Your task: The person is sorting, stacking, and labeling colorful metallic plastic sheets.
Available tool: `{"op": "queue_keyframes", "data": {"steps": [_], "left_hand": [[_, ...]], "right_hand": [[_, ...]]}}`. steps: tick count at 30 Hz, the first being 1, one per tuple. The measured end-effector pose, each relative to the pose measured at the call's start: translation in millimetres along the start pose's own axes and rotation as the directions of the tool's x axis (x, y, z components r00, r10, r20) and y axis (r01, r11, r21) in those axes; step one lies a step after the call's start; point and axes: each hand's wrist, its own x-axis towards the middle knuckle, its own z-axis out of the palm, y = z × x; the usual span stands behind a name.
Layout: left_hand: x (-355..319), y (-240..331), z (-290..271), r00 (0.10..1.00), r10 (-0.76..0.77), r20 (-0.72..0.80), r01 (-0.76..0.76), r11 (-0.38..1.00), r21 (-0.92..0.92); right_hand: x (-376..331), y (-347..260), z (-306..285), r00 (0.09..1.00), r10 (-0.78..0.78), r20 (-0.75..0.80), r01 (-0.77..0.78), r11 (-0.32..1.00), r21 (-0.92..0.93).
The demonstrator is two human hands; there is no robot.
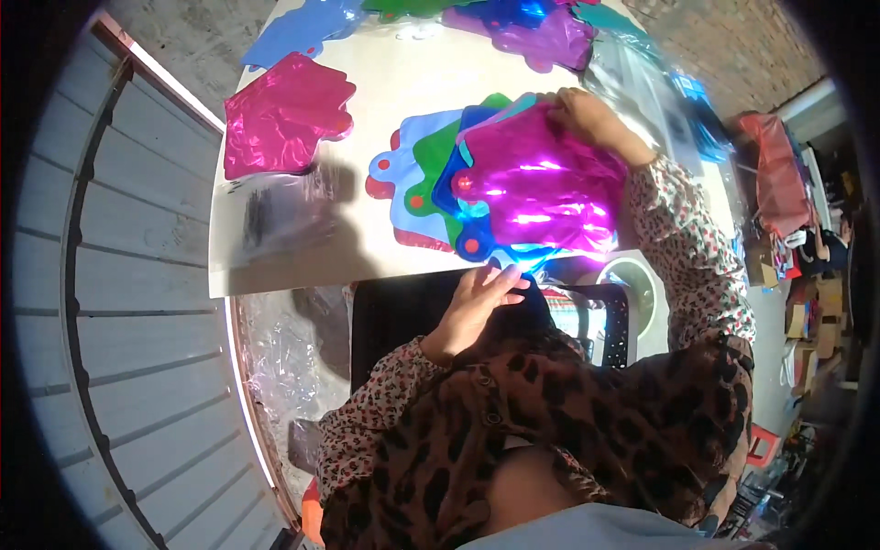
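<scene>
A fanned stack of flat, shiny foil pieces with scalloped edges and red dots lies at the table's near edge. On top is a magenta foil piece point(550, 188); dark blue point(446, 188), green point(431, 151) and light blue foil pieces point(403, 188) show from under its left side, with red foil point(422, 240) lowest. My right hand point(591, 119) has its fingers closed on the magenta piece's far edge. My left hand point(481, 298), fingers stretched and apart, is at the near edge beside bright blue foil point(522, 257); whether it touches is unclear.
Another magenta foil piece point(284, 115) lies on the table point(367, 82) at left, above clear plastic film point(284, 220). More foil point(550, 37) and clear bags point(632, 82) line the far side. A roll-like white ring point(642, 293) sits below the table edge.
</scene>
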Motion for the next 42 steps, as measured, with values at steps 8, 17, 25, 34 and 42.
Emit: {"op": "queue_keyframes", "data": {"steps": [8, 17, 25, 34, 42], "left_hand": [[-10.9, -3.2, -2.0, 0.982, -0.150, -0.115, 0.112, 0.952, -0.285], [-22.3, -29.5, 0.4, 0.952, 0.255, -0.172, -0.237, 0.964, 0.116], [-40.6, -9.1, 37.3, 0.931, 0.160, -0.327, -0.161, 0.987, 0.024], [-23.0, -23.3, 28.6, 0.913, 0.123, -0.390, -0.214, 0.957, -0.197], [10.8, -11.3, -17.6, 0.858, 0.298, -0.419, -0.365, 0.927, -0.089]], "right_hand": [[-26.0, -75.9, -24.4, 0.983, 0.048, 0.177, -0.080, 0.981, 0.174], [16.3, -83.7, -21.3, 0.925, -0.303, -0.229, 0.356, 0.903, 0.241], [5.3, -119.8, -37.3, 0.948, -0.318, 0.023, 0.309, 0.932, 0.189], [-9.0, -117.9, -43.4, 0.960, -0.187, 0.207, 0.079, 0.894, 0.441], [-71.4, -72.9, -83.2, 0.902, -0.242, 0.358, -0.174, 0.553, 0.814]]}}
